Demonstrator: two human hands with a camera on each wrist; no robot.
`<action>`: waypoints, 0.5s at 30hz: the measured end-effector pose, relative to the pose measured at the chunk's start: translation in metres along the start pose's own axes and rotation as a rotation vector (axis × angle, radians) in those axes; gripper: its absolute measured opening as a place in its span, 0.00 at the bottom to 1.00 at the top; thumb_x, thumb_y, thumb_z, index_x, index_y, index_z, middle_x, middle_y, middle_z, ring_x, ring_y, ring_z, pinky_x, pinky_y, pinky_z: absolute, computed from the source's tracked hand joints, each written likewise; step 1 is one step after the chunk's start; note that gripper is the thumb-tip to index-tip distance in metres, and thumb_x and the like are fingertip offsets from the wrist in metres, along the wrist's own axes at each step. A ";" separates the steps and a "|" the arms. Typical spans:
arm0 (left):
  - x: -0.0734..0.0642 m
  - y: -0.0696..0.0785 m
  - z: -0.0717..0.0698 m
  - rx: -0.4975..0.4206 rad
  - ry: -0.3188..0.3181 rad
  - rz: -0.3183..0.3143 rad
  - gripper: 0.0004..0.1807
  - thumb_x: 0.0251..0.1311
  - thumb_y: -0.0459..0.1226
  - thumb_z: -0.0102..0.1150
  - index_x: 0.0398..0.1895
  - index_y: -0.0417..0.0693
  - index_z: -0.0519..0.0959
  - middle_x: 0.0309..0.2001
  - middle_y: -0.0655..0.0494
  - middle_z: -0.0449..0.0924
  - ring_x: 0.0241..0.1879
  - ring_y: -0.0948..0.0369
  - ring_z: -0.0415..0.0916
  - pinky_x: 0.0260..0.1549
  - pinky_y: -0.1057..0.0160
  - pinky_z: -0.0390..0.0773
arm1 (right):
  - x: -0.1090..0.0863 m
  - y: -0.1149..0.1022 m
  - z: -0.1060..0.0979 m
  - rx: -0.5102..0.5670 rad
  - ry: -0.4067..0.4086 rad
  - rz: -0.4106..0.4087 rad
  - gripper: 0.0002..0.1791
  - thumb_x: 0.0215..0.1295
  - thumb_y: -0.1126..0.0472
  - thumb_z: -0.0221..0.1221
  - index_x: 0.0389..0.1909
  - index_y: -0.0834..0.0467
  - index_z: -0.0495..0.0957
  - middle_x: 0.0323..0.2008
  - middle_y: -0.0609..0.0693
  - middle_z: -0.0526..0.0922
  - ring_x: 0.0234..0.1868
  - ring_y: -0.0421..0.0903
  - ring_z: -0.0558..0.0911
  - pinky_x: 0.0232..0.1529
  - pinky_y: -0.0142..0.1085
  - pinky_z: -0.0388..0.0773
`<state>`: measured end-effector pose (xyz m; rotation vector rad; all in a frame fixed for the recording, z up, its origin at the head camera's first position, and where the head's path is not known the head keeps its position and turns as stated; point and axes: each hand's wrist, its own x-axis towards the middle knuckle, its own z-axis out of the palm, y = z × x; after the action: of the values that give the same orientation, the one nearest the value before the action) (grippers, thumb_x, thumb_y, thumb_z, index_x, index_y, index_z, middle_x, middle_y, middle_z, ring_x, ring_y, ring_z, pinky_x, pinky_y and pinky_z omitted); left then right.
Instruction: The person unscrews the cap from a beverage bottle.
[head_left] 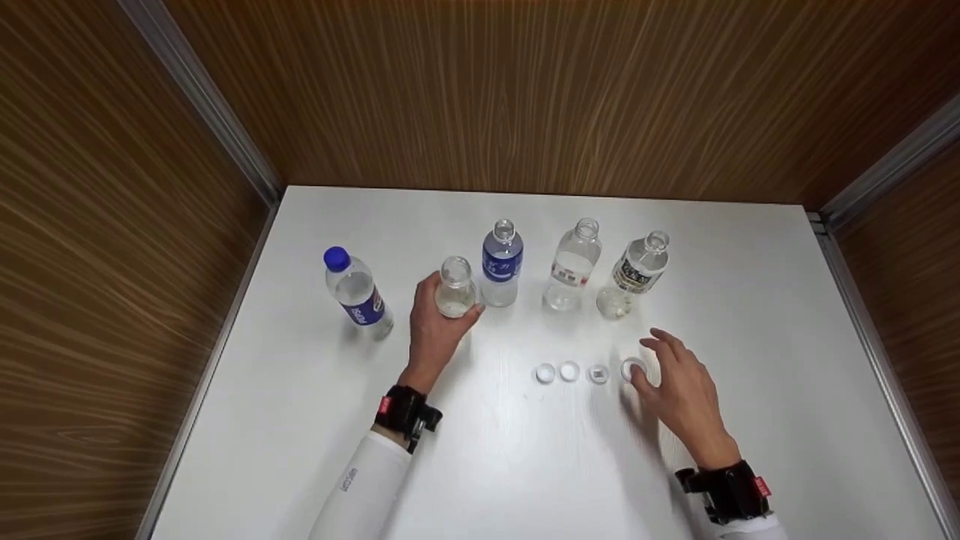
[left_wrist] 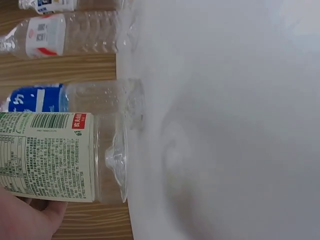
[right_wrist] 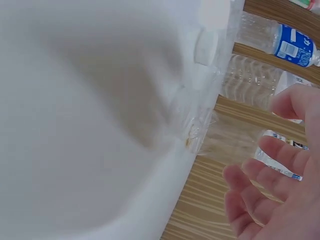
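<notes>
My left hand (head_left: 435, 330) grips a clear uncapped bottle (head_left: 455, 276) round its body, thumb on its right side. In the left wrist view a pale green label (left_wrist: 45, 155) with dense print covers that bottle, its base close to the white tabletop. My right hand (head_left: 686, 390) is over the right end of a row of several white bottle caps (head_left: 569, 371). Its thumb overlaps the rightmost cap (head_left: 631, 366) in the head view. In the right wrist view the fingers (right_wrist: 270, 197) are spread and loosely bent, with nothing held between them.
Behind the caps stand three uncapped bottles: one blue-labelled (head_left: 502, 262), one with a white-and-red label (head_left: 572, 266), one with a black-and-white label (head_left: 634, 274). A blue-capped Pepsi bottle (head_left: 360, 296) stands left of my left hand. Wood-grain panels (head_left: 510, 97) enclose the white table (head_left: 480, 465).
</notes>
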<state>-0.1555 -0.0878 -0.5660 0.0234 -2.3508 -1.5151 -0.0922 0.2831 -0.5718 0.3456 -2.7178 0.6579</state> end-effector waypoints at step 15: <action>0.059 -0.024 0.021 -0.061 0.027 -0.116 0.45 0.54 0.42 0.79 0.71 0.44 0.64 0.67 0.45 0.73 0.66 0.51 0.71 0.67 0.51 0.67 | 0.000 -0.008 -0.004 -0.003 0.000 -0.036 0.22 0.58 0.63 0.71 0.53 0.64 0.81 0.61 0.62 0.79 0.47 0.64 0.83 0.43 0.60 0.78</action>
<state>-0.2209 -0.0914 -0.5790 0.1677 -2.3165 -1.6291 -0.0887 0.2780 -0.5654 0.3923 -2.7056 0.6435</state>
